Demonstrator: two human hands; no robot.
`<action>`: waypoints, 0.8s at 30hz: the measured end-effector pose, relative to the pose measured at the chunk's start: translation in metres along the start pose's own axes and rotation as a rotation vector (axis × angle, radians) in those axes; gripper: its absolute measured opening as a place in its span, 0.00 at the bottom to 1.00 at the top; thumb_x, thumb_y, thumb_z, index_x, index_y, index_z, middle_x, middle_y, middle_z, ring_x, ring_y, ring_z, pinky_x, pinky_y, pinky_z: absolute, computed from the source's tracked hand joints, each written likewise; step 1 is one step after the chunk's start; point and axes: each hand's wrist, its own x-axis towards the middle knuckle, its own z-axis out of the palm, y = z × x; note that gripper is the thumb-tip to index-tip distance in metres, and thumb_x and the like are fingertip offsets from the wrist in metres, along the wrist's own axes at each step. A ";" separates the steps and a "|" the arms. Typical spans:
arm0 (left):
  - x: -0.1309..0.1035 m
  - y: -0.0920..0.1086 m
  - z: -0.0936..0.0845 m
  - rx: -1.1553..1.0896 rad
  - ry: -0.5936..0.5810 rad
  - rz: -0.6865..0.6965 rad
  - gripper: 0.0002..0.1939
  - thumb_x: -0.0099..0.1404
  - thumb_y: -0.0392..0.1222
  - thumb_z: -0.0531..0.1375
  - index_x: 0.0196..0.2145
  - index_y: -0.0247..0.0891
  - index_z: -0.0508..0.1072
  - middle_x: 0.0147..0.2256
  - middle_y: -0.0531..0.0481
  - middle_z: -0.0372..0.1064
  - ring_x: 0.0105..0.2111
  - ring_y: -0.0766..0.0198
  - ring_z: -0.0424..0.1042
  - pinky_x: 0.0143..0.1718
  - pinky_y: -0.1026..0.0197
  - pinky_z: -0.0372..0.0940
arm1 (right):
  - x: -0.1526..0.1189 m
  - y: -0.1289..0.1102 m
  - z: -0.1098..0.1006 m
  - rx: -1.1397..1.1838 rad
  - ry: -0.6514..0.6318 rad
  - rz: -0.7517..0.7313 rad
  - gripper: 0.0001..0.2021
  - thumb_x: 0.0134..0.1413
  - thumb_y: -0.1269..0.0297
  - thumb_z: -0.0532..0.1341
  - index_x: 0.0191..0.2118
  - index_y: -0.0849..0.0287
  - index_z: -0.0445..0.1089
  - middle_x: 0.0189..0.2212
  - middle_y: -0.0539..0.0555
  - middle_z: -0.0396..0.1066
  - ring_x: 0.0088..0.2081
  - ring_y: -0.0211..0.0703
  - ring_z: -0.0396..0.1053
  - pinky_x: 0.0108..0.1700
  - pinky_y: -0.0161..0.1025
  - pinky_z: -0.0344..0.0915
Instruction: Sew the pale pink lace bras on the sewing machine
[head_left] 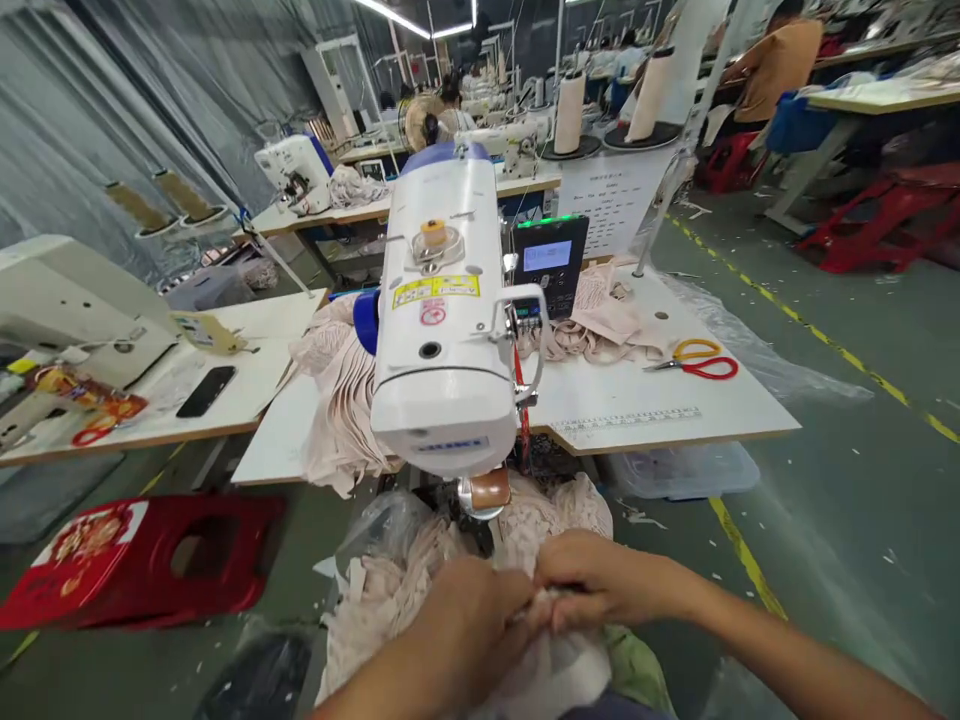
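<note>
Both hands meet low in the head view, just in front of the sewing machine [446, 400]. My left hand [469, 620] is closed on pale pink fabric [566, 665], its fingers curled and partly blurred. Touching or nearly touching it, my right hand [589, 580] pinches the same fabric from the right. More pale pink fabric [405, 595] is heaped under the machine head and to the left of my hands, with clear plastic beside it. The small cylindrical bed [486, 492] of the machine is just above my hands.
On the white table [630, 400] are red-and-yellow scissors [697, 360], a clear ruler [630, 418] and pink fabric piles. A black phone [206, 391] lies on the left table. A red stool [150, 560] stands at the lower left. People sit at machines farther back.
</note>
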 end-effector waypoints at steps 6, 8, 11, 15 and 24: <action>0.014 -0.019 -0.039 -0.176 0.127 -0.298 0.18 0.61 0.49 0.60 0.19 0.36 0.65 0.17 0.58 0.55 0.20 0.70 0.55 0.22 0.66 0.45 | 0.027 0.011 -0.019 -0.153 0.224 -0.070 0.24 0.69 0.52 0.47 0.26 0.58 0.66 0.21 0.51 0.65 0.26 0.39 0.61 0.31 0.37 0.53; 0.020 -0.030 -0.047 -0.253 0.179 -0.375 0.17 0.61 0.51 0.59 0.23 0.36 0.70 0.18 0.58 0.59 0.20 0.69 0.58 0.22 0.67 0.48 | 0.036 0.013 -0.025 -0.169 0.252 0.005 0.20 0.68 0.55 0.49 0.27 0.58 0.67 0.22 0.52 0.67 0.26 0.40 0.62 0.31 0.37 0.54; 0.030 -0.044 -0.052 -0.335 0.283 -0.332 0.14 0.61 0.50 0.60 0.29 0.36 0.75 0.24 0.53 0.71 0.27 0.63 0.70 0.29 0.66 0.61 | 0.047 0.015 -0.033 -0.079 0.242 0.193 0.17 0.63 0.56 0.55 0.27 0.58 0.69 0.23 0.51 0.69 0.26 0.40 0.65 0.30 0.36 0.53; 0.044 -0.058 -0.052 -0.333 0.420 -0.193 0.08 0.61 0.44 0.60 0.34 0.38 0.76 0.34 0.47 0.78 0.43 0.54 0.74 0.48 0.58 0.67 | 0.058 0.019 -0.042 0.054 0.237 0.323 0.14 0.58 0.53 0.59 0.29 0.56 0.72 0.28 0.53 0.73 0.31 0.46 0.70 0.35 0.39 0.60; 0.044 -0.085 -0.050 -0.289 0.568 -0.239 0.13 0.55 0.51 0.67 0.33 0.40 0.74 0.33 0.43 0.76 0.46 0.47 0.72 0.45 0.52 0.70 | 0.066 0.038 -0.048 0.080 0.250 0.317 0.12 0.57 0.52 0.63 0.32 0.55 0.75 0.27 0.52 0.73 0.30 0.46 0.69 0.37 0.43 0.67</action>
